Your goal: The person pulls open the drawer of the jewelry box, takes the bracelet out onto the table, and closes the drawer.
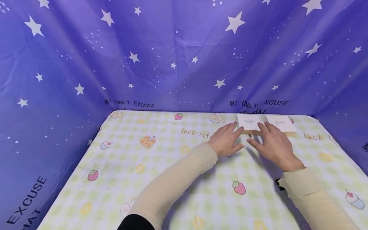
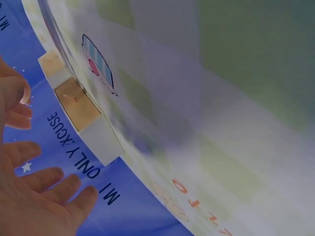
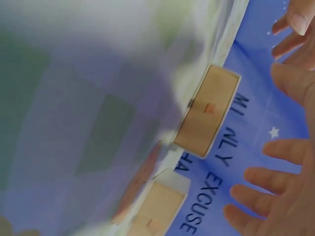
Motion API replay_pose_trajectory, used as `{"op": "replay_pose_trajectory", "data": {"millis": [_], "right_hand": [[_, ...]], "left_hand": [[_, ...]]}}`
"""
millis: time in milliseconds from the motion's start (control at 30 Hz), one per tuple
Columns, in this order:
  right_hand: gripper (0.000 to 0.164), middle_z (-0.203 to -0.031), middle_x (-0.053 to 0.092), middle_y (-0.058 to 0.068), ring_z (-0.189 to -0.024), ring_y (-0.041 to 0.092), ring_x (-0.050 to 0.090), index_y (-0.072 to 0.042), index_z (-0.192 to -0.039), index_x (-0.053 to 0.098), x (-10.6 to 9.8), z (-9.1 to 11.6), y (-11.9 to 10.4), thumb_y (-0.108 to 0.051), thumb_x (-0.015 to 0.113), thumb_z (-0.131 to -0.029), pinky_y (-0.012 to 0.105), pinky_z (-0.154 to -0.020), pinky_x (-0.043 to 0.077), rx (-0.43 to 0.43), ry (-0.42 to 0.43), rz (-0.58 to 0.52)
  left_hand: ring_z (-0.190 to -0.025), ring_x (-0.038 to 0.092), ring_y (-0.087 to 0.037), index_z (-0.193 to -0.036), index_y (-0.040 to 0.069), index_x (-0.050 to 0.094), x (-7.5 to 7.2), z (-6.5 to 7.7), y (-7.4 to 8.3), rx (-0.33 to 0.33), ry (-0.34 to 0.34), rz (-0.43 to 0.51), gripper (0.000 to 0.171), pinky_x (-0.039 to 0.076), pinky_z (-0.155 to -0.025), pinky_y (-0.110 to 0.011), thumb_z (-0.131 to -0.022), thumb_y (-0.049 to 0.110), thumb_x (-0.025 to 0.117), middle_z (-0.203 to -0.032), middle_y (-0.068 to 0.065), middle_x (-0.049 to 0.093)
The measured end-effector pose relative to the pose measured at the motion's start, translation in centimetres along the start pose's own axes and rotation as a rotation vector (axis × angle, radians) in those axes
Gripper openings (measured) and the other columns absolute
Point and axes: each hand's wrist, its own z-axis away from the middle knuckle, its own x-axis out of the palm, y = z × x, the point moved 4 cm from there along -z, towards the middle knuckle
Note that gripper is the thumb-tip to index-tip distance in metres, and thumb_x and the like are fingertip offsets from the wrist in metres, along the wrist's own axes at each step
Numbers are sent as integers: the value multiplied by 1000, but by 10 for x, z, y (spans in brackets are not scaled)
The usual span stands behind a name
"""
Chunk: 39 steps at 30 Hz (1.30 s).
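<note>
Two white-topped boxes stand side by side at the table's far edge: a left box (image 1: pixel 249 121) and a right box (image 1: pixel 283 123). Their front sides are tan, as the left box (image 3: pixel 207 110) shows in the right wrist view; a small dark tab sticks out at its lower edge. My left hand (image 1: pixel 228 139) reaches toward the left box's near left corner, fingers extended and thumb apart. From the other side, my right hand (image 1: pixel 274 145) stretches over the gap between the boxes, its fingertips overlapping them in the head view. Both palms hold nothing.
A green-and-white checked tablecloth (image 1: pixel 161 179) with printed strawberries, cupcakes and lettering covers the table. Behind it and at both sides hangs a purple-blue curtain (image 1: pixel 161 41) with white stars. The table's far edge runs right behind the boxes.
</note>
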Motion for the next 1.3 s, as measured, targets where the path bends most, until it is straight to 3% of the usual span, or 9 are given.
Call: {"op": "replay_pose_trajectory", "data": {"millis": [167,400,833,1067,1300], "right_hand": [[79,-139,34,35,-119,57,36,4,-140,37,5,-7,11,-53,58,-89,69,-90,30,40,-54,-39],[82,-143,30,34,-123,57,31,4,-143,33,8,-19,20,-56,53,-90,70,-92,28,65,-99,-34],[78,-142,24,39,-123,59,27,8,-142,31,22,-21,32,-49,53,-92,69,-97,24,102,-222,-40],[81,-138,24,43,-123,60,25,14,-139,30,24,-19,35,-50,50,-93,68,-97,24,105,-213,-14],[72,-134,27,44,-122,59,27,18,-134,35,20,-15,41,-41,51,-95,67,-98,23,119,-205,12]], "left_hand": [[-139,28,-18,-153,22,22,3,-8,2,-30,-18,4,70,26,-111,-30,-96,58,38,-156,-6,20],[-141,24,-15,-153,18,19,4,-24,13,-14,-60,24,73,25,-110,-24,-95,59,37,-159,-3,15],[-139,28,-14,-152,21,22,8,-40,23,-42,-109,-18,69,28,-109,-25,-96,58,37,-158,2,17],[-142,21,-11,-152,24,22,12,-45,32,-58,-159,-1,68,23,-111,-23,-96,59,36,-158,6,15],[-142,21,-11,-152,23,23,15,-54,41,-65,-168,-33,65,23,-111,-24,-97,57,34,-158,6,16]]}}
